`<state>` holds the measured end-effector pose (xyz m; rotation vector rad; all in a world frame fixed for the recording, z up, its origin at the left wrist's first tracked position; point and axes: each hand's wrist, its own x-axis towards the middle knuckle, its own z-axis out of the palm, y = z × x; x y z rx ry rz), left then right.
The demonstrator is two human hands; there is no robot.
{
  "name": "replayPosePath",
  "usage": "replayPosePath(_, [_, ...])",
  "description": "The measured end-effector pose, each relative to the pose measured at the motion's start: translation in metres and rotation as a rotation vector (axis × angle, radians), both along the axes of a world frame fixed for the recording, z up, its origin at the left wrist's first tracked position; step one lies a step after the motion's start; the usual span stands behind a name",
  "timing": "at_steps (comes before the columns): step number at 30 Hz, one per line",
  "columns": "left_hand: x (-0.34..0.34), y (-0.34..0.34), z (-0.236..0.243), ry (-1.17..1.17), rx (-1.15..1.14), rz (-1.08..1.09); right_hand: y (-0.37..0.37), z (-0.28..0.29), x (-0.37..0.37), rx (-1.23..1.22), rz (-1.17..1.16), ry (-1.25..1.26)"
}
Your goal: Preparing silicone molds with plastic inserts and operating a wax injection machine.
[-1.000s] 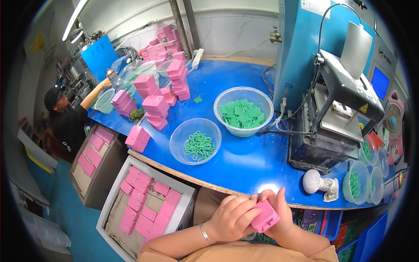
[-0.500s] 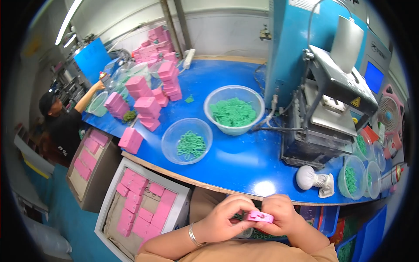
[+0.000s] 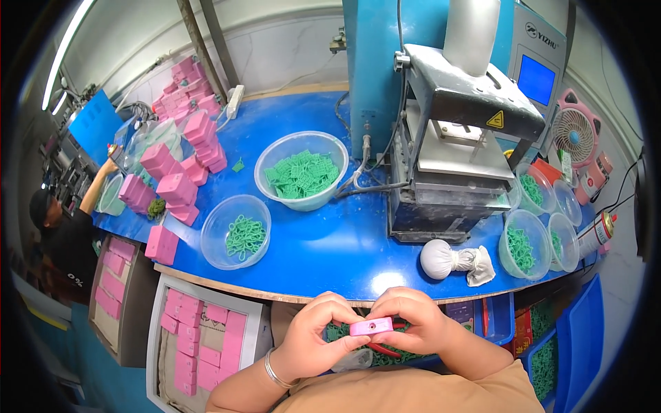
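Note:
Low at the table's front edge, my left hand and my right hand together hold a small pink block, probably a rubber mold. Fingers and thumbs press on its two ends. A small round hole shows in the side facing up. Behind my hands, a clear bowl holds green looped pieces, and a larger bowl holds green lattice-like pieces. Similar pink blocks stand stacked at the table's left.
A press machine stands at the right, with a white cloth pouch before it. More bowls and a spray can lie farther right. A white-rimmed box of pink blocks sits lower left. Another person works far left.
The view has swung right, so the table and bowls sit farther left. The pink block has turned from a tilt to nearly level, its round hole now plainly visible. Both hands still grip it.

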<state>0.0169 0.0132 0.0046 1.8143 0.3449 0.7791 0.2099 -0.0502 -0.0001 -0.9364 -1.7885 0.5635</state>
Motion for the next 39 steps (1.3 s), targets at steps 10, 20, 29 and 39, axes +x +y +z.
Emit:
replayPosePath(10, [0.014,0.047,-0.020,0.150,-0.576,0.275,0.002,0.024,0.079,-0.386,-0.204,1.102])
replayPosePath(20, [0.024,0.053,-0.007,0.624,0.469,0.188,0.012,0.055,0.124,-0.671,-0.093,1.232])
replayPosePath(29, [0.006,0.063,-0.043,-0.173,-0.413,0.123,0.014,0.053,0.119,-0.613,-0.130,1.181])
replayPosePath(39, [0.005,0.063,-0.040,-0.193,-0.468,0.097,0.016,0.048,0.116,-0.532,-0.133,1.186])
